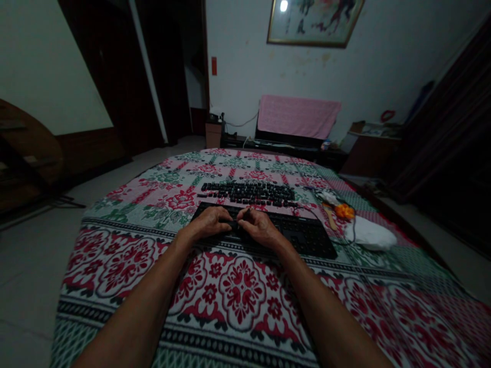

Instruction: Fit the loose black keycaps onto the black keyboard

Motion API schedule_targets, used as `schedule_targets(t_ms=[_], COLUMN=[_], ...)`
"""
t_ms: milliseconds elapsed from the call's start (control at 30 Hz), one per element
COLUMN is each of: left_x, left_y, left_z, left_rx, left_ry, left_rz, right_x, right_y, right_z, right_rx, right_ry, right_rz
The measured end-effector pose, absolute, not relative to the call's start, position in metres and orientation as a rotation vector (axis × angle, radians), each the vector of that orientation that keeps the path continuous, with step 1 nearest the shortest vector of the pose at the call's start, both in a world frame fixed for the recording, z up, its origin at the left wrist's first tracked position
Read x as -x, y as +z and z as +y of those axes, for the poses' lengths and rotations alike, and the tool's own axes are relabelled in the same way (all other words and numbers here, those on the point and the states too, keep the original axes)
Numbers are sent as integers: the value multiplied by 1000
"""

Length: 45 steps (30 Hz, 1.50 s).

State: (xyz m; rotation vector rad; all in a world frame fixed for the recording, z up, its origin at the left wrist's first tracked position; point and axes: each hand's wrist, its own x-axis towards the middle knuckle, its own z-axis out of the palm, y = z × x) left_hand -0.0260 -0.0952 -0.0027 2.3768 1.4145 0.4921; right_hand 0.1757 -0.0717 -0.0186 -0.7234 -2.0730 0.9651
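A black keyboard [307, 236] lies across the patterned bedspread, slightly turned, its right end nearer to me. Bare dark patches show where keys would sit. Over its left part is my left hand [210, 223], fingers curled and thumb close to the forefinger; what lies between them is too dark to make out. Just beside it, my right hand [260, 226] pinches over the keyboard's middle, with a tiny dark piece at its fingertips that I cannot name. Beyond the keyboard, loose black keycaps [249, 192] are spread in rough rows.
To the right lie a white bag or cloth [370, 234], an orange bundle [344, 211], a flat wooden stick [330, 217] and a dark cable. The bedspread [241, 291] covers the whole bed. A pink cloth [297, 116] hangs by the far wall.
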Motion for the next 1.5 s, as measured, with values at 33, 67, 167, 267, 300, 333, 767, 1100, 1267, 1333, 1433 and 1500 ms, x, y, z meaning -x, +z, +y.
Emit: schedule_targets(t_ms=[33, 67, 167, 267, 300, 333, 767, 1100, 1267, 1333, 1433, 1500], left_x=[26, 26, 25, 23, 23, 22, 40, 61, 69, 72, 77, 79], left_y=[-5, -7, -11, -10, -10, -9, 3, 14, 6, 2, -3, -4], left_z=[-94, -93, -90, -90, -91, -91, -91, -58, -32, -26, -20, -17], left_rx=[-2374, -2370, -2384, -2420, -2424, -2419, -2302, -2153, -2022, -1947, -1895, -1860], left_ry=[500, 505, 491, 476, 472, 472, 440, 466, 439, 440, 463, 471], left_rz=[1447, 1483, 1530, 1512, 1511, 1516, 1758, 2045, 2128, 2155, 2125, 2107], right_x=[-176, -176, -177, -178, -179, -180, -197, -190, -191, -191, -191, -191], right_y=[-19, -20, -18, -15, -15, -15, -30, -37, -41, -42, -44, -44], right_z=[-72, -72, -73, -74, -73, -72, -50, -54, -54, -53, -53, -53], right_rx=[707, 685, 615, 629, 667, 712, 944, 945, 953, 957, 953, 949], right_ry=[935, 884, 694, 609, 619, 638, 729, 613, 556, 540, 529, 525], right_rz=[-2076, -2090, -2183, -2204, -2182, -2156, -1789, -1853, -1878, -1883, -1876, -1874])
